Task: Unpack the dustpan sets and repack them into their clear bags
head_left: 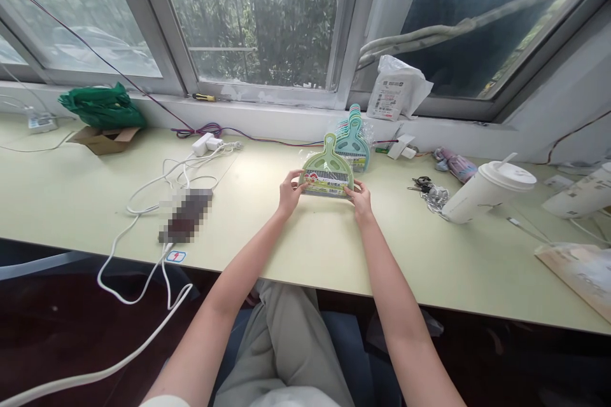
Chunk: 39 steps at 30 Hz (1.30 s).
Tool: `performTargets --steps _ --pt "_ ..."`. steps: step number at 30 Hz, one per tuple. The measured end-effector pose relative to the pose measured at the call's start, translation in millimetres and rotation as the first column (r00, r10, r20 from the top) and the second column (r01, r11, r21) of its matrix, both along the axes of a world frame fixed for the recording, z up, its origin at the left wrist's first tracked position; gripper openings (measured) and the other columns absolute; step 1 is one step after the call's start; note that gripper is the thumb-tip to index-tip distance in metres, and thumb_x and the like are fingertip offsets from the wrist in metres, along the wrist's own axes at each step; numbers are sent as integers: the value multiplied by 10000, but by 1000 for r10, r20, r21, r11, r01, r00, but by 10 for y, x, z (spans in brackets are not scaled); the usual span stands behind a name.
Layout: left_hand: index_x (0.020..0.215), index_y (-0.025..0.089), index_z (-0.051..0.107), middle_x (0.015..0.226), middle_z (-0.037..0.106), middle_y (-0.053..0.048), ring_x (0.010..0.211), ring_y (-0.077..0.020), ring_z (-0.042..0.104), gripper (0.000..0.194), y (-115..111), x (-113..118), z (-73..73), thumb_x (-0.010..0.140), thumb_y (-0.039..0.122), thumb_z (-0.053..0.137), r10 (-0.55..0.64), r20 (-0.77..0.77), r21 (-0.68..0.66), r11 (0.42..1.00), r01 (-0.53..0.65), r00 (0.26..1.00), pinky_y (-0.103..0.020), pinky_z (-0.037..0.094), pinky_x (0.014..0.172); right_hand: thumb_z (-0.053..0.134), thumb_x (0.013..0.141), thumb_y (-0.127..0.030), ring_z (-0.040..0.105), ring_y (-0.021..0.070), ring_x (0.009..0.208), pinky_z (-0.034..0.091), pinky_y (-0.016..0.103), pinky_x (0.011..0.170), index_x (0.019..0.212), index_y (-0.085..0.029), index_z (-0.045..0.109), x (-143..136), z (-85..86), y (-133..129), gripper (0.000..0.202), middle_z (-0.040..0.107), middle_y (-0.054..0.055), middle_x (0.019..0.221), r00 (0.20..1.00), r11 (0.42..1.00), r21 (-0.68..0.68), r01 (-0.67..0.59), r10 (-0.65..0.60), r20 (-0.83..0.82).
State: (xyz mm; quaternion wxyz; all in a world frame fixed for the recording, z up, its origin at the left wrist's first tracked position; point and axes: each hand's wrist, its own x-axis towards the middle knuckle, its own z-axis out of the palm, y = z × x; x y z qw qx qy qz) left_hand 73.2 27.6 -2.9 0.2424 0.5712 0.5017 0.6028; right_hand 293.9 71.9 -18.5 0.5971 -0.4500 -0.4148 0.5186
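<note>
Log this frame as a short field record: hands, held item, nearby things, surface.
left hand: grips the left end of the green dustpan set
right hand: grips its right end
held item: green dustpan set, in clear wrap with a label, upright on the table
behind it: stack of wrapped dustpans
right side: keys, lidded cup with straw
left side: white cable
surface: pale green table

This looks like an office or a plain workroom, though the view is too narrow to be sure. A long pale desk (71, 191) runs under a row of aluminium-framed windows (258, 19) across the top of the frame. Left of centre lie white cables (143, 194); at right stand a lidded takeaway cup (487, 191) and keys (422, 186).
</note>
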Motion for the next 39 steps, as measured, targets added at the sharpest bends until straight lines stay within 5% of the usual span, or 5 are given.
performTargets --steps 4,9,19,27,39 --pt "1372 249 348 988 641 -38 634 -91 593 694 74 51 -68 768 203 687 69 38 -45 997 -68 997 -220 474 609 774 570 -323 672 208 863 525 356 792 959 -188 563 33 -26 57 463 720 64 891 993 985 163 54 -70 98" --pt "1015 172 598 819 640 -34 705 -144 590 239 362 233 -110 782 147 644 -29 -254 -121 993 -2 967 -249 464 651 693 655 -310 686 233 892 517 362 801 943 -187 544 197 -129 206 347 722 124 947 905 940 238 245 -310 292" --pt "1171 169 472 1366 404 -161 1147 -238 544 352 1034 623 -135 839 52 480 69 -428 -20 996 -86 901 -367 481 896 490 811 -254 628 231 922 469 366 833 1012 -175 511 352 -99 757 218 629 151 1052 624 841 444 309 -532 572" --pt "1508 248 108 1594 65 -84 1454 -232 148 669 1508 704 -133 898 92 334 60 -460 -89 990 -113 886 -371 444 991 324 910 -358 452 276 1270 423 405 970 1358 -185 391 236 -128 1265 485 353 151 1470 569 836 492 243 -534 625" --pt "1522 292 75 1427 476 -63 1205 -269 538 723 1695 640 -222 901 204 436 -2 -273 -89 996 -24 962 -388 422 980 308 914 -360 326 264 1374 382 416 1038 1517 -216 29 205 -182 1417 680 212 92 1559 582 874 461 154 -458 673"
